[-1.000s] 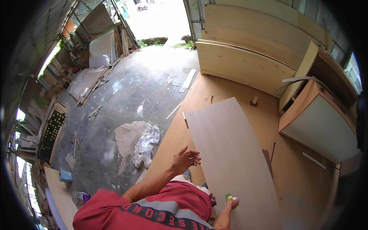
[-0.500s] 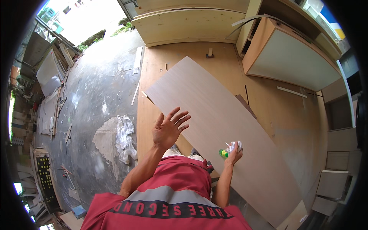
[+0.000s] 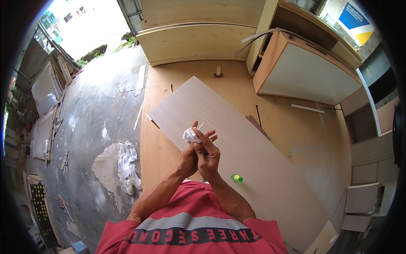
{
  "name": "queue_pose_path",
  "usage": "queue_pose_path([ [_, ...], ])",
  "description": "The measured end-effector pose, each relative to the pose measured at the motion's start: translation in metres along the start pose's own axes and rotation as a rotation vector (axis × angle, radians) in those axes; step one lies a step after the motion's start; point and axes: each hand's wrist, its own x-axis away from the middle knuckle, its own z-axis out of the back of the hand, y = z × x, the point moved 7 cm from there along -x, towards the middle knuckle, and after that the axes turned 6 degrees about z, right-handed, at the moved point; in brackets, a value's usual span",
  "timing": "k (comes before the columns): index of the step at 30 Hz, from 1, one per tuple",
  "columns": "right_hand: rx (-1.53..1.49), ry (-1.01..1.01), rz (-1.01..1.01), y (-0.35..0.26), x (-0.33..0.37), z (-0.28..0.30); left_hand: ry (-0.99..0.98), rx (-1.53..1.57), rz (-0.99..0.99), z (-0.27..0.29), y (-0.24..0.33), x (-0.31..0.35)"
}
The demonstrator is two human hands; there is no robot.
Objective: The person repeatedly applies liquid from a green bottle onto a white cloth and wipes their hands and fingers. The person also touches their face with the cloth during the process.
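My left hand [image 3: 187,162] and my right hand [image 3: 208,159] are together in front of me, above the board's near-left edge. A crumpled white rag [image 3: 191,135] is pinched in my right hand and pressed against my left. The left fingers look stretched apart, partly hidden behind the right hand and the rag. A thin white stick-like end [image 3: 201,125] pokes up beside the rag. Below the hands lies a long, pale wood-grain board [image 3: 253,156], set diagonally. On it, right of my right forearm, is a small green bottle [image 3: 237,178] with a yellowish label.
Beneath the board is a larger brown panel [image 3: 311,139]. Cabinet carcasses [image 3: 198,44] stand at the far side, with a white-faced cabinet [image 3: 311,70] at right. Crumpled clear plastic [image 3: 127,165] lies on the grey floor at left. A white strip [image 3: 307,108] rests at right.
My right hand has moved left with the rag and met my left hand. The green bottle, earlier beside my right hand, now sits apart on the board. The view has shifted slightly.
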Motion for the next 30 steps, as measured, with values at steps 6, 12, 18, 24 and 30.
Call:
queue_pose_path([
  [6,-0.515,0.185,-0.324,0.029,-0.019,-0.009,0.078,0.235,-0.020,0.003,0.017,0.008],
  [12,-0.254,-0.099,-0.080,-0.015,-0.001,-0.033,0.012,0.030,-0.097,-0.009,0.037,0.010],
  [18,-0.277,-0.156,-0.004,-0.014,-0.018,-0.025,-0.087,0.000,-0.105,-0.010,0.027,0.022],
  [24,-0.903,0.177,-0.327,0.022,-0.019,0.008,-0.020,0.241,-0.061,-0.029,0.025,0.021],
  [30,-0.094,-0.098,0.000,-0.018,0.006,-0.022,0.010,-0.071,-0.022,-0.020,0.025,0.020],
])
